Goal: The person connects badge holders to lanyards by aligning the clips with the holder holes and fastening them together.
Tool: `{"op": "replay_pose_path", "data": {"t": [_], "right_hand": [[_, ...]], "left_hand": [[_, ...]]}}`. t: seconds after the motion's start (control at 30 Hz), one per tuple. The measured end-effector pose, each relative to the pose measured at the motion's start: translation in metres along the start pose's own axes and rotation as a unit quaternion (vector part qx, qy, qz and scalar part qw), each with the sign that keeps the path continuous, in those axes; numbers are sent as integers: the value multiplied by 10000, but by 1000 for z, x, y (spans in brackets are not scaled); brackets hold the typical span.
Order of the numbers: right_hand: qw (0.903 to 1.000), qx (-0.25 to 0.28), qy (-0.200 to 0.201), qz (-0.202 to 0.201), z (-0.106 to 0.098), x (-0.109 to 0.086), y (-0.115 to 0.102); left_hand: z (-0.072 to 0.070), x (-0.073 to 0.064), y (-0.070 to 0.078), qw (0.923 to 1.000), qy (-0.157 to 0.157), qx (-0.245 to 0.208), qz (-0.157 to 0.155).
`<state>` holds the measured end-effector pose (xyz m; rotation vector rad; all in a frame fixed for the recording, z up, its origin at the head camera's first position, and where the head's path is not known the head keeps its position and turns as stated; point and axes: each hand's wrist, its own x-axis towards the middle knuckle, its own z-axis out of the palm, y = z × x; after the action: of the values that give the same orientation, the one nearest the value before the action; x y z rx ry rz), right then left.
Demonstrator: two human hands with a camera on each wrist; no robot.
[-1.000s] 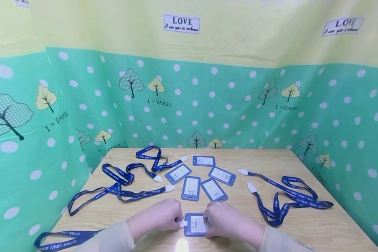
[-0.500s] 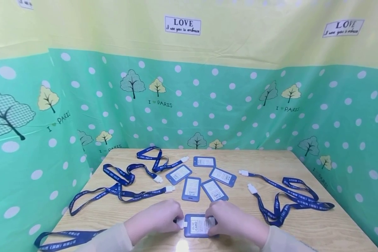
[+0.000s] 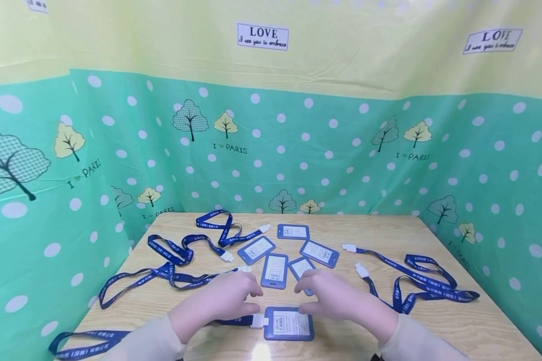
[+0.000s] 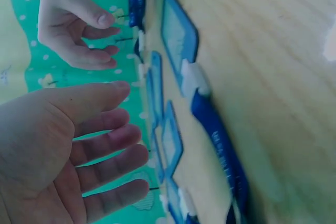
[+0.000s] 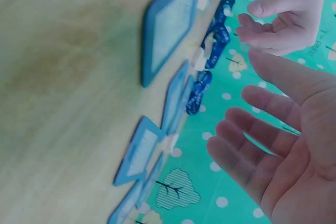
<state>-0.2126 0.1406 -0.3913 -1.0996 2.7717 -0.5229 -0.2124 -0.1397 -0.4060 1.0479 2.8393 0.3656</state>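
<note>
A blue badge holder (image 3: 289, 324) with a white ID/IC card face lies flat near the table's front. At its left end sits the white clip (image 3: 258, 321) of a blue lanyard (image 3: 90, 344), whose strap runs left beneath my left forearm. My left hand (image 3: 233, 297) is raised just beyond the clip, fingers relaxed and holding nothing. Over the holder's far right corner hovers my right hand (image 3: 331, 296), also holding nothing, its fingers loosely bent. Both wrist views show the palms bare and the fingers spread apart. The right hand partly covers another badge holder (image 3: 301, 266) behind it.
Several more blue badge holders (image 3: 274, 271) lie fanned out mid-table. To the left are several blue lanyards (image 3: 171, 250) with white clips; more lanyards (image 3: 426, 288) lie at the right. A patterned green and yellow curtain (image 3: 271, 150) hangs around the wooden table (image 3: 366, 225).
Both hands have let go and lifted away, the left from the white clip, the right from the badge holder. Clip and holder stay on the table, end to end.
</note>
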Motion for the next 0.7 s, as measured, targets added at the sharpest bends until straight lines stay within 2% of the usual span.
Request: {"op": "replay_pose_path", "data": {"t": [0.2,0.37,0.47,0.7], "right_hand": [[9979,-175,536,-324,-15,0,-1],[9927,-210,1020,-609,-27,0,-1],[9867,-114,1356,-888,-34,-1,1],[9677,6,2044,-1476,-44,0,7]], "left_hand": [[-16,-1,0,9990,442,-29,72],[-27,-3,3,9951,970,38,167],[-31,-2,4,9900,1374,127,298],[-40,-1,8,9769,2109,116,335]]}}
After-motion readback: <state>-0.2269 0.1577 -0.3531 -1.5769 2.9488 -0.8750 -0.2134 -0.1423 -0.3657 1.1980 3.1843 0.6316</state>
